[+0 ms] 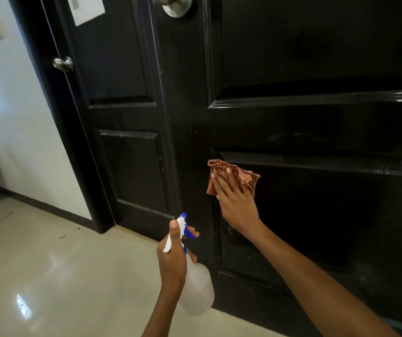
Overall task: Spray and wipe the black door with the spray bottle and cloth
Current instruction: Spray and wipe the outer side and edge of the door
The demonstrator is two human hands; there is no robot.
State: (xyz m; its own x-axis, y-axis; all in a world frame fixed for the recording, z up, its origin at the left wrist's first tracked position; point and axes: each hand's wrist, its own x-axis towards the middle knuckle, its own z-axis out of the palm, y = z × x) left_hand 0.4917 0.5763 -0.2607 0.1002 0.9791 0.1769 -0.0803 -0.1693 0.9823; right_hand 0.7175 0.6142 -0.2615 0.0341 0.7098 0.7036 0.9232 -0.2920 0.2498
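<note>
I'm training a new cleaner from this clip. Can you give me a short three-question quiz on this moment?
1. True or false: the right hand presses the cloth flat against the black door.
2. Which hand grips the spray bottle?
3. The cloth lies: A) at the door knob; B) at the lower panel's top left corner; C) on the floor.

Key: 1 true; 2 the left hand; 3 B.

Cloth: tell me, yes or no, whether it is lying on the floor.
No: the right hand presses the cloth flat against the black door.
</note>
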